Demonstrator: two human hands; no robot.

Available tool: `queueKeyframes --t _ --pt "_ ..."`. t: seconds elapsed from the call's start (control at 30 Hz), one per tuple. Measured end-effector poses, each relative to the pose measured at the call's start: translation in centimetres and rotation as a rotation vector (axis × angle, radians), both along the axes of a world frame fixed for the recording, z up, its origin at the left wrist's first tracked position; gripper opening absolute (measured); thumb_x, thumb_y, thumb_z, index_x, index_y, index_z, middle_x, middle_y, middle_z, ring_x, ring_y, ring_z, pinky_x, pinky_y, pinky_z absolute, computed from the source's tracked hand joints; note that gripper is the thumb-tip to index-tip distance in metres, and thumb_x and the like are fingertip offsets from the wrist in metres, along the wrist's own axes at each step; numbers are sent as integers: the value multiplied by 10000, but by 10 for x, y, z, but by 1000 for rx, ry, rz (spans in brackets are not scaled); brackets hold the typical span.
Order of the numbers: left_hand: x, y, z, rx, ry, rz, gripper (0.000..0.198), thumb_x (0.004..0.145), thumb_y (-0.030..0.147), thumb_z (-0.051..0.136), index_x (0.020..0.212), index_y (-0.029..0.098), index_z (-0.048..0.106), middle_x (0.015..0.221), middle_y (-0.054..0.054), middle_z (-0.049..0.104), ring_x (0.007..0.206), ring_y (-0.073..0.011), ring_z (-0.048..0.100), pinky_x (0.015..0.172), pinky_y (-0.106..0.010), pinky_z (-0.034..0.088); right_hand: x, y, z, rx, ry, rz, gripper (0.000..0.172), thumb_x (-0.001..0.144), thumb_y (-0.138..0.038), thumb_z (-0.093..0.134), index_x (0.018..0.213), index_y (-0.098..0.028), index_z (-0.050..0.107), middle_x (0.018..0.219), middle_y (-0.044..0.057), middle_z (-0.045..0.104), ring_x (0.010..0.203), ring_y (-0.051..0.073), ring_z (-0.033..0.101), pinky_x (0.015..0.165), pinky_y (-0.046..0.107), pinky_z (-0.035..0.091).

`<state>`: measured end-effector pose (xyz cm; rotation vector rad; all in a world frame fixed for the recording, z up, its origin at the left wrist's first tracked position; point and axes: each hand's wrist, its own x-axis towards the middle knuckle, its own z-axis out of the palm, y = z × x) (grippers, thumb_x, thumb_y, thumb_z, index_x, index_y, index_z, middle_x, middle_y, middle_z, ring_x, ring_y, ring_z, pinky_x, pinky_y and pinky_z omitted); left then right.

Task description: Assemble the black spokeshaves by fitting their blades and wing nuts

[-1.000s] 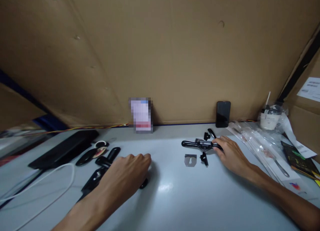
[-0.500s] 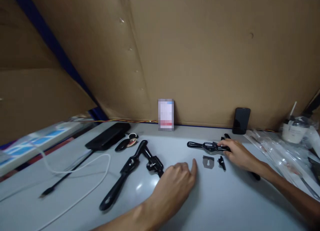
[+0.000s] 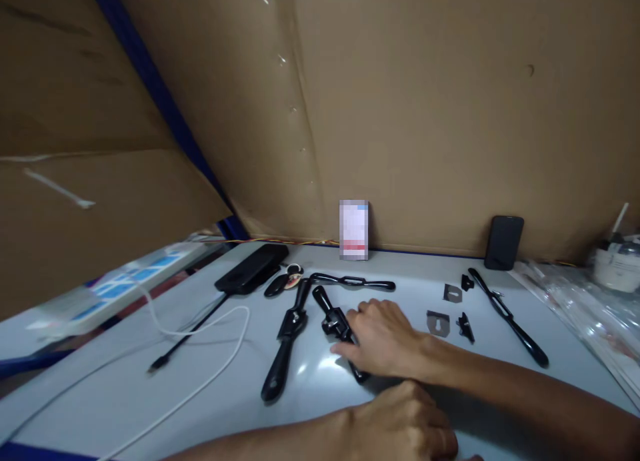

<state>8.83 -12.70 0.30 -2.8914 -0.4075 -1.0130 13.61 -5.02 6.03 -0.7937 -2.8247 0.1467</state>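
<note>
My right hand [image 3: 383, 334] reaches across and is closed on a black spokeshave [image 3: 335, 322], thumb on its near side; the lower handle is partly covered. My left hand [image 3: 407, 421] is below it at the bottom edge, fingers curled in and their tips hidden. To the left lies another black spokeshave [image 3: 290, 328] with its blade fitted. A bare spokeshave body [image 3: 354, 281] lies behind, and a second bare body [image 3: 505, 311] lies at right. Between them are a larger blade [image 3: 439, 324], a smaller blade [image 3: 453, 292] and two black clamp pieces, a nearer cap [image 3: 465, 328] and a farther cap [image 3: 467, 282].
A black phone [image 3: 504, 242] and a blurred-screen phone [image 3: 354, 230] lean on the brown back wall. Left are a black case [image 3: 253, 268], a key fob [image 3: 277, 286], a white cable [image 3: 235, 354] and a power strip [image 3: 130, 281]. Plastic packets [image 3: 575, 314] and a cup [image 3: 617, 264] stand right.
The bare spokeshave body under my right hand has moved left to the back and been let go. My right hand is now on the middle spokeshave; my left hand drew back nearer me. The view turned left.
</note>
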Motion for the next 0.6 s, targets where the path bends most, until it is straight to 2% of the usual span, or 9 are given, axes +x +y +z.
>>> queueKeyframes --t 0.07,0.13,0.17,0.23,0.33,0.43,0.5,0.6 --pt "0 -5 3 -49 43 -4 471 1095 258 519 634 190 585 502 24 526 421 -108 410 402 -280 371 4 -8 -6 68 30 55 373 941 -438 631 1056 -108 764 1127 204 750 1141 380 674 966 500 563" --pt "0 -9 8 -63 34 -1 469 1092 235 510 630 190 572 502 16 532 410 -108 402 395 -273 385 17 -5 -14 100 62 39 418 985 -403 574 1234 -98 715 1412 236 637 1416 425 495 1156 600 421" --pt "-1 -10 12 -52 6 8 458 1093 222 496 645 190 584 490 19 520 399 -110 398 387 -274 381 27 -1 -19 81 66 12 462 1025 -405 529 1358 -110 654 1546 230 534 1507 434 381 1210 651 328" --pt "-2 -10 18 5 -27 31 376 1084 187 483 749 179 654 477 30 505 389 -118 417 379 -283 371 53 9 -25 -50 30 -50 509 1098 -403 423 1552 -185 497 1679 175 374 1573 432 254 1225 731 220" --pt "-7 -5 28 97 -29 74 226 1047 138 482 1026 157 706 532 31 563 437 -143 505 421 -301 417 99 23 -32 -134 4 -90 501 1123 -404 397 1603 -268 437 1710 132 314 1603 409 154 1234 755 122" --pt "-13 5 34 41 -92 180 251 999 126 456 1107 133 682 656 -21 635 547 -180 573 506 -331 488 145 32 -36 -140 21 -125 504 1123 -433 404 1610 -308 427 1718 143 277 1603 402 152 1219 769 137" --pt "-15 14 34 -21 -123 273 285 963 93 467 1157 134 672 804 -70 682 678 -208 616 579 -339 529 170 36 -38 -164 32 -133 501 1126 -435 393 1608 -301 432 1718 140 274 1605 366 173 1241 718 181" --pt "-19 30 30 -142 -93 430 382 960 75 482 1302 172 619 1129 -133 691 993 -264 642 797 -414 589 189 38 -38 -176 39 -130 504 1128 -414 382 1605 -261 437 1708 137 306 1602 315 215 1275 648 186"
